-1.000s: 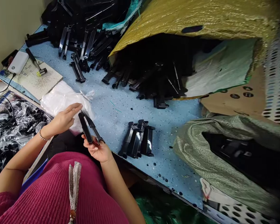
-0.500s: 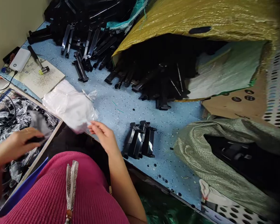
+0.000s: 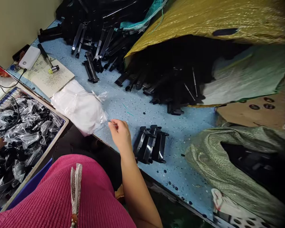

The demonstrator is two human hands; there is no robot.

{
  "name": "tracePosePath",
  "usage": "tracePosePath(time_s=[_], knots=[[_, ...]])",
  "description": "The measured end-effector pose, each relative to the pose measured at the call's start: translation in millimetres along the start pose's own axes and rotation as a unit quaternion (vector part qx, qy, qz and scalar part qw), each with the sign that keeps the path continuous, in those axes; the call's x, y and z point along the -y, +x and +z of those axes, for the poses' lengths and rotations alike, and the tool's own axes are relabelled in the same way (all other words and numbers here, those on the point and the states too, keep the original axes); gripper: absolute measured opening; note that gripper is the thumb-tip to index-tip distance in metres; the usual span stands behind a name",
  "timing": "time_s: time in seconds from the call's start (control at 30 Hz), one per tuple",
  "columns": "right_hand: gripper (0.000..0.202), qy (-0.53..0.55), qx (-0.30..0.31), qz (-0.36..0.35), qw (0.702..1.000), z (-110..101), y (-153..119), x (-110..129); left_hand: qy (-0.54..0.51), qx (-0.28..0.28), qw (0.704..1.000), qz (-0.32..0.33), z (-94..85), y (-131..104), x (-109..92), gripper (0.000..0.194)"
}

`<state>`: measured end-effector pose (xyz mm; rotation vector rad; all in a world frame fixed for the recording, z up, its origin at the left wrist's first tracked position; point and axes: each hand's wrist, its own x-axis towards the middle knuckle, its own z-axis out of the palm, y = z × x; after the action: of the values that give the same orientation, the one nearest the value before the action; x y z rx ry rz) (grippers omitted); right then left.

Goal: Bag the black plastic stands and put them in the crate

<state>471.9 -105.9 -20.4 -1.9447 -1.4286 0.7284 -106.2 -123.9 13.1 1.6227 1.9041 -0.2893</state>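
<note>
A: Right hand (image 3: pixel 120 134) first. Where's the bag stuff?
B: Bundle of plastic bags (image 3: pixel 80 104), just left of the right fingertips, lying on the worktop (image 3: pixel 137 109). Its clear edge reaches the tips.
A: Fingers doing what?
B: Thumb and index pinched on that thin clear edge, rest curled in toward the palm. The film's faint there, but it looks gripped.
A: Arm pose?
B: Forearm comes up bare from below the fingers, slanting left, hand tipped toward the bags. Back of the hand mostly up.
A: Left hand (image 3: pixel 1 142)?
B: Cut by the view's edge, well left of the right fingers. Forearm runs up that edge, hand turned inward over the film-wrapped black parts (image 3: pixel 28 126) in the crate (image 3: pixel 51 145). Can't tell if those fingers are clenched or loose; tips too dark.
A: Around the right fingers?
B: Three black parts (image 3: pixel 150 144) side by side, just right of the wrist, untouched. Beyond the fingers, to the right, the yellow sack (image 3: pixel 204 19), mouth facing them, more black pieces inside. Past the bags, up-left of the fingers: a hammer (image 3: pixel 45 57) lying on a pale board (image 3: pixel 59 79).
</note>
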Motion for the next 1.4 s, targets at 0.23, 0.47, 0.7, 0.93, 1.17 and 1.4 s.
tracePosePath(time_s=[0.23,0.47,0.7,0.93,1.17,1.4], knots=[[0.032,0.123,0.002,0.042,0.991,27,13,15,-0.196,0.097,0.936,0.277,38.5,33,-241,0.036],[0.043,0.337,0.021,0.055,0.94,-13,-12,23,-0.05,-0.166,0.925,0.338,92.7,46,-411,0.013],[0.034,-0.325,0.02,0.196,0.925,-108,-60,-32,-0.269,-0.031,0.925,0.267,61.5,68,-386,0.03],[0.042,-0.417,0.012,0.118,0.901,-87,-82,-34,-0.362,0.002,0.898,0.252,50.0,73,-381,0.048],[0.036,-0.224,-0.074,0.094,0.967,-89,-78,-55,-0.336,-0.014,0.906,0.258,47.0,70,-384,0.044],[0.042,0.082,-0.038,0.115,0.989,-61,-39,-18,-0.323,-0.012,0.91,0.26,47.4,73,-386,0.043]])
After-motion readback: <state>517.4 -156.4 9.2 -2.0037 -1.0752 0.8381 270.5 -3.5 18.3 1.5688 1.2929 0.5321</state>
